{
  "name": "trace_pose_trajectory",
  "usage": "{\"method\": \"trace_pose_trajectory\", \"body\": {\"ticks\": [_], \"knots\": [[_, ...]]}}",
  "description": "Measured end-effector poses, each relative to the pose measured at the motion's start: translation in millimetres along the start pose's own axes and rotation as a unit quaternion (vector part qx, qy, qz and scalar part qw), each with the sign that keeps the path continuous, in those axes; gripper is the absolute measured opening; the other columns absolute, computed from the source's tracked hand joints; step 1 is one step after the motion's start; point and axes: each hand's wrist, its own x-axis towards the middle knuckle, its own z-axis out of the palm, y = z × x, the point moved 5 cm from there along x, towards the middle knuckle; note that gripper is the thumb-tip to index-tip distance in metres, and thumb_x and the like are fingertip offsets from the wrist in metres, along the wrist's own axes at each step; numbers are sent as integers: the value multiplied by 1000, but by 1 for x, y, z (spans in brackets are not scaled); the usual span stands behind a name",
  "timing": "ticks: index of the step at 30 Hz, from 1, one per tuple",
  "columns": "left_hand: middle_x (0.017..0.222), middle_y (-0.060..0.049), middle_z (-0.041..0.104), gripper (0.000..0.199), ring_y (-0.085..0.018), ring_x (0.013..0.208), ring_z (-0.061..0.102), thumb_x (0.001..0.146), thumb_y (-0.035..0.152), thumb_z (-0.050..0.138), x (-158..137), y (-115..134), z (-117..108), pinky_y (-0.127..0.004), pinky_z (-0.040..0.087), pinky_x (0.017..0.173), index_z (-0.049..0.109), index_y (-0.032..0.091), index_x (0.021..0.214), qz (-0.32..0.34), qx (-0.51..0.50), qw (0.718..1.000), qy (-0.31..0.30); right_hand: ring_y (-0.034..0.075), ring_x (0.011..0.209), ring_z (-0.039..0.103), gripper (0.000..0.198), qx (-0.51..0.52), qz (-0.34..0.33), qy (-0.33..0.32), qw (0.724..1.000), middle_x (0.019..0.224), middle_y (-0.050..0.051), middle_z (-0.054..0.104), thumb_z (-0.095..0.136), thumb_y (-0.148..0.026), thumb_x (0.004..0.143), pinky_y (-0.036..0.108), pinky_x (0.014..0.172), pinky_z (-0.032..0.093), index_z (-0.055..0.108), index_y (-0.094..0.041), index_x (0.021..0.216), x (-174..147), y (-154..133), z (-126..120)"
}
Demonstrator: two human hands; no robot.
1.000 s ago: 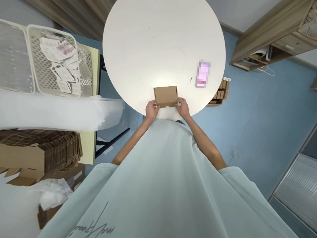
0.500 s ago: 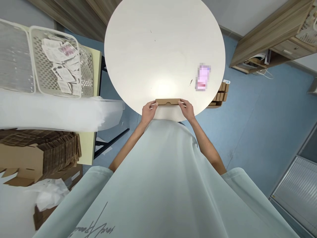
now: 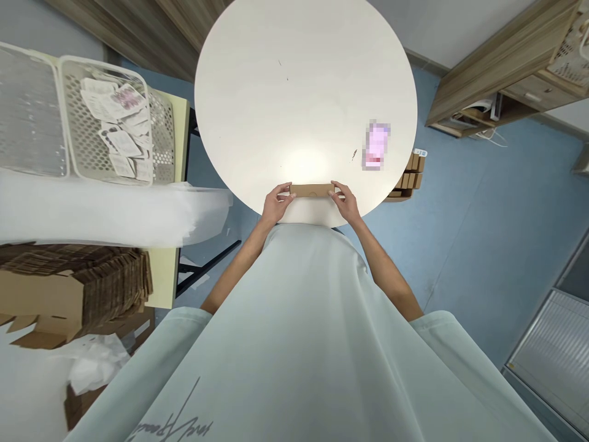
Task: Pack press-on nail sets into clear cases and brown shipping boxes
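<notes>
A small brown cardboard box (image 3: 312, 190) is held level at the near edge of the round white table (image 3: 257, 110). My left hand (image 3: 276, 204) grips its left end, fingers at the far corner and thumb on the near side. At the other end my right hand (image 3: 345, 202) pinches the box the same way. A curved notch outline shows in the middle of the side facing me. What lies inside the box cannot be seen.
A pixelated pink item (image 3: 377, 145) lies on the table's right. To the left, a side table (image 3: 163, 276) bears a white basket (image 3: 108, 178) of printed cards, translucent wrap (image 3: 92, 205) and stacked flat cardboard (image 3: 115, 288). Several small brown boxes (image 3: 407, 181) sit low beyond the table's right edge.
The box has tipped slightly, so more of its notched side shows and the notch looks closed. Both thumbs have shifted a little inward along it.
</notes>
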Motion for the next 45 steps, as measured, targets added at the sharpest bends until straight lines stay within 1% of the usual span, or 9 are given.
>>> {"method": "trace_pose_trajectory", "body": {"ticks": [6,15,19,22,28,31,36,39,45], "knots": [[151,-16,77,62,-27,109,80,95,54,87,6,-4,-1,-45,65,108,79,22,148,0,-4,1000,18,28,125,76,70,7,16,32,999,163,15,70,60,-76,108,42,105,68,74,-25,155,0,1,5],[149,-17,79,58,-26,106,81,94,40,87,8,1,1,-46,65,108,80,19,147,-19,-6,999,30,28,125,77,74,50,25,30,998,165,16,70,65,-78,103,47,119,64,75,-25,152,1,-2,4],[137,-16,83,54,-29,109,82,92,31,87,-1,-2,2,-48,66,106,79,19,144,-47,11,998,34,31,131,77,71,53,28,20,998,168,14,69,66,-76,103,51,118,65,74,-27,154,-11,1,5],[130,-16,84,56,-31,114,82,88,25,88,-13,-9,6,-49,67,108,77,17,142,-71,30,996,31,32,136,76,70,68,26,14,997,169,14,68,68,-74,102,52,115,67,73,-28,155,-26,9,7],[137,-18,83,51,-34,114,82,84,27,88,-35,-26,30,-52,68,106,80,17,133,-86,51,995,-9,31,136,75,68,59,35,12,998,165,15,71,64,-72,102,55,116,66,72,-27,153,-52,36,12],[136,-17,84,46,-36,113,82,82,31,92,-37,-35,43,-54,67,106,83,20,125,-103,54,993,-20,31,135,75,63,39,67,12,997,160,17,74,64,-67,102,55,114,67,74,-24,147,-56,50,16],[129,-14,87,35,-37,132,78,84,27,86,-34,-38,49,-58,60,121,85,21,119,-99,56,993,10,30,125,79,55,50,116,24,992,146,20,81,67,-67,98,55,117,64,76,-21,126,-57,69,21],[136,-15,85,39,-36,130,79,87,33,84,-38,-30,46,-59,61,120,86,21,123,-70,27,997,15,29,121,79,56,87,118,37,989,142,19,81,70,-72,93,51,109,67,72,-22,117,-60,73,18],[143,-20,81,64,-32,110,85,86,48,90,-62,-9,42,-56,69,109,81,16,141,-59,-74,995,-9,25,102,83,62,143,93,33,985,134,14,83,73,-81,88,44,87,70,62,-27,115,-79,62,0]]}}
